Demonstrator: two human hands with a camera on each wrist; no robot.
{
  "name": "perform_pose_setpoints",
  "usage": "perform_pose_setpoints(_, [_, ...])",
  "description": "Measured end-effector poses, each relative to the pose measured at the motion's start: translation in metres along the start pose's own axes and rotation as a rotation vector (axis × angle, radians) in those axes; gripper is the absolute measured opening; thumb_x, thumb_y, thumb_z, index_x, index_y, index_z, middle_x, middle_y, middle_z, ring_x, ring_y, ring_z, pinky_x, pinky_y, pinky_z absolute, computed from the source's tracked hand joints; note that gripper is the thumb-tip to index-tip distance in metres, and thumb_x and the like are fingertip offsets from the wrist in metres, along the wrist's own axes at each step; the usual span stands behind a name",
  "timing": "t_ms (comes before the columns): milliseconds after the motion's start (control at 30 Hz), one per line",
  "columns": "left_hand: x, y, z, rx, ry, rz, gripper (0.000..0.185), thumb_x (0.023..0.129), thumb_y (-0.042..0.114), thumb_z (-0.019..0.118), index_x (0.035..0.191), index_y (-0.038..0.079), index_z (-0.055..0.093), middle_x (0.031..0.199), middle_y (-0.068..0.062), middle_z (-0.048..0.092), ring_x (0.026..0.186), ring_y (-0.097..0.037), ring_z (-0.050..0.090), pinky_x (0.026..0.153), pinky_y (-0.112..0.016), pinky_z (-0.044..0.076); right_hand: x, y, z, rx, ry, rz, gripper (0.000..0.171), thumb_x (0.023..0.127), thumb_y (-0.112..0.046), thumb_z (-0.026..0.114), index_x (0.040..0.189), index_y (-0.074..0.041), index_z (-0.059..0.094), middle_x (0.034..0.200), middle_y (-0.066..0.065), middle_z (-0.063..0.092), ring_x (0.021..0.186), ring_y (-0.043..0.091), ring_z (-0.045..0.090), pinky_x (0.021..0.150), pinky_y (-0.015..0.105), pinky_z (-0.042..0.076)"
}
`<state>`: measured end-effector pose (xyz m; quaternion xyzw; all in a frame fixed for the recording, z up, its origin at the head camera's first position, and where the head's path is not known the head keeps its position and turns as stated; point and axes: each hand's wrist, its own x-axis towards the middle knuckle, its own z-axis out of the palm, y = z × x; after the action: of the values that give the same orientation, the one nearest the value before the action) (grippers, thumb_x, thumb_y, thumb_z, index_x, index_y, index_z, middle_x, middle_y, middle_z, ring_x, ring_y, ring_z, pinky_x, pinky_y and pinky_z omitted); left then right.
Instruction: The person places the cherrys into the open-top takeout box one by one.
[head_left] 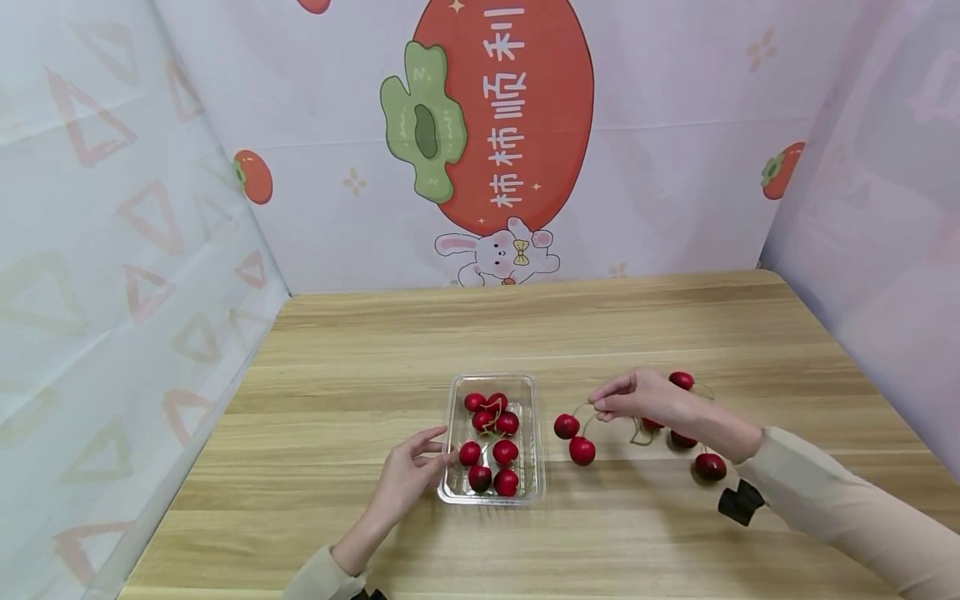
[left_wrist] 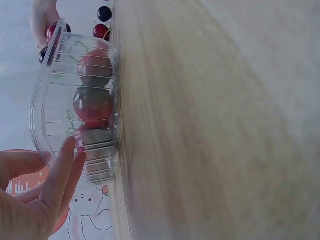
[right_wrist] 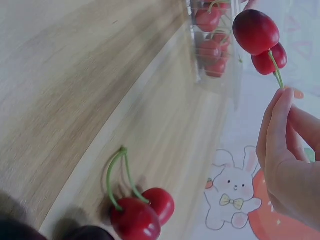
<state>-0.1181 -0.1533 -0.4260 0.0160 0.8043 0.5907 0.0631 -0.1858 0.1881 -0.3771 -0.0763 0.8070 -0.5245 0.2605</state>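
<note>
The backdrop's persimmon (head_left: 517, 100) reads "柿柿顺利" in white characters.

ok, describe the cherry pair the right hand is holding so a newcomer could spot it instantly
On the wooden table, look just right of the clear plastic tray of cherries. The cherry pair hangs there by joined green stems pinched in the right hand. Unlike the loose cherries lying farther right, it sits between tray and hand, dangling from the fingers.
</note>
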Motion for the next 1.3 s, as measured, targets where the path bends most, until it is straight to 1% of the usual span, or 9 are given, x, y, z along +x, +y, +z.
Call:
perform_pose_setpoints(133, [0.001, -0.001, 0.0, -0.001, 0.001, -0.004, 0.041, 0.08, -0.002, 0.058, 0.12, -0.007, 0.048, 0.097, -0.024, 0.06, 0.079, -0.031, 0.063, 0.057, -0.029, 0.054, 0.001, -0.005, 0.005, 0.046, 0.025, 0.033, 0.037, 0.081, -0.02, 0.064, 0.107, 0.006, 0.06, 0.1, 0.015, 0.064, 0.085, 0.019, 0.064, 0.082, 0.029, 0.049])
perform_pose_setpoints(300, [0.0, -0.001, 0.0, -0.002, 0.003, -0.004, 0.041, 0.08, -0.001, 0.058, 0.12, -0.007, 0.049, 0.097, -0.024, 0.06, 0.079, -0.031, 0.063, 0.057, -0.029, 0.054, 0.004, -0.009, 0.013, 0.208, 0.041, 0.035, 0.033, 0.082, -0.008, 0.061, 0.107, 0.011, 0.057, 0.11, 0.02, 0.058, 0.082, 0.015, 0.064, 0.082, 0.03, 0.049])
perform_pose_setpoints(367, [0.0, -0.001, 0.0, -0.005, 0.007, -0.008, 0.041, 0.08, -0.001, 0.059, 0.12, -0.007, 0.049, 0.098, -0.025, 0.06, 0.079, -0.031, 0.063, 0.058, -0.029, 0.054, 0.006, -0.009, 0.016, 0.269, 0.037, 0.028, 0.032, 0.083, -0.003, 0.059, 0.109, 0.014, 0.054, 0.111, 0.022, 0.057, 0.082, 0.014, 0.064, 0.082, 0.03, 0.049])
perform_pose_setpoints(433, [0.001, -0.001, 0.001, -0.005, 0.009, -0.011, 0.041, 0.08, -0.001, 0.059, 0.12, -0.006, 0.049, 0.098, -0.026, 0.06, 0.08, -0.032, 0.063, 0.058, -0.03, 0.054, 0.008, -0.011, 0.019, 0.315, 0.031, 0.022, 0.031, 0.084, 0.0, 0.057, 0.11, 0.016, 0.052, 0.109, 0.021, 0.058, 0.083, 0.014, 0.064, 0.082, 0.03, 0.049])
perform_pose_setpoints(567, [0.001, -0.002, 0.001, 0.0, 0.006, -0.001, 0.041, 0.08, -0.002, 0.058, 0.12, -0.007, 0.049, 0.098, -0.026, 0.059, 0.08, -0.032, 0.063, 0.058, -0.028, 0.054, 0.012, -0.013, 0.024, 0.366, 0.014, 0.017, 0.033, 0.085, -0.001, 0.055, 0.112, 0.018, 0.049, 0.105, 0.018, 0.06, 0.084, 0.015, 0.063, 0.085, 0.033, 0.047])
perform_pose_setpoints(667, [0.001, -0.002, 0.001, 0.0, 0.003, -0.001, 0.041, 0.08, -0.001, 0.058, 0.12, -0.007, 0.049, 0.098, -0.026, 0.06, 0.08, -0.032, 0.063, 0.057, -0.026, 0.054, 0.015, -0.015, 0.028, 0.421, 0.019, 0.021, 0.035, 0.085, -0.001, 0.055, 0.113, 0.019, 0.048, 0.101, 0.016, 0.062, 0.083, 0.016, 0.064, 0.084, 0.031, 0.048])
perform_pose_setpoints(800, [0.001, -0.002, 0.001, -0.003, 0.007, -0.007, 0.04, 0.08, -0.002, 0.059, 0.119, -0.007, 0.049, 0.097, -0.025, 0.06, 0.079, -0.032, 0.063, 0.058, -0.03, 0.054, 0.018, -0.017, 0.033, 0.5, 0.027, 0.02, 0.037, 0.084, 0.003, 0.054, 0.115, 0.021, 0.044, 0.096, 0.011, 0.063, 0.083, 0.016, 0.064, 0.08, 0.027, 0.05])
perform_pose_setpoints(967, [0.002, -0.002, 0.001, 0.001, 0.014, -0.011, 0.04, 0.08, -0.003, 0.058, 0.119, -0.006, 0.05, 0.097, -0.025, 0.06, 0.08, -0.032, 0.063, 0.059, -0.034, 0.054, 0.023, -0.019, 0.039, 0.538, 0.052, 0.027, 0.039, 0.085, 0.004, 0.053, 0.117, 0.021, 0.042, 0.096, 0.009, 0.062, 0.085, 0.017, 0.063, 0.081, 0.027, 0.049])
perform_pose_setpoints(1300, [0.003, -0.004, 0.0, 0.009, 0.014, -0.005, 0.04, 0.08, -0.002, 0.059, 0.119, -0.006, 0.05, 0.096, -0.024, 0.061, 0.079, -0.032, 0.063, 0.059, -0.036, 0.054, 0.032, -0.02, 0.045, 0.557, 0.077, 0.029, 0.037, 0.085, 0.003, 0.052, 0.117, 0.019, 0.043, 0.095, 0.009, 0.062, 0.082, 0.013, 0.064, 0.083, 0.027, 0.048])
